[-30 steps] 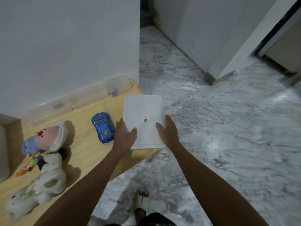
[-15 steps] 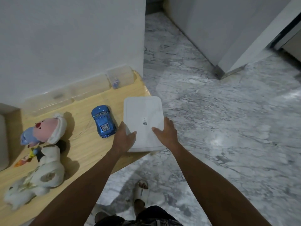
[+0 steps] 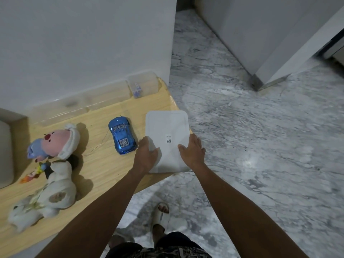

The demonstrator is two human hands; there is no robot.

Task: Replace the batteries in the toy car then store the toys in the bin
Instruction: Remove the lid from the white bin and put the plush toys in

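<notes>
A white bin (image 3: 167, 125) with its lid on and a small code label stands on the right end of the wooden table (image 3: 104, 170). My left hand (image 3: 146, 155) grips its near left corner, thumb on the lid. My right hand (image 3: 192, 149) holds the near right edge, with the fingers over the side. The blue toy car (image 3: 122, 135) lies just left of the bin, a short gap from my left hand. Further left lie a pink and blue plush (image 3: 54, 144) and a white plush (image 3: 52, 192).
A clear plastic box (image 3: 141, 86) with a small item inside stands against the wall at the table's back edge. A small colourful toy (image 3: 35, 172) lies by the plushes. Marble floor (image 3: 260, 146) stretches to the right. My sandalled foot (image 3: 161, 215) is beside the table's near edge.
My right hand has shifted from lying flat on the lid to its right edge. The bin has barely moved, and my left hand has kept its hold. The view has tilted slightly.
</notes>
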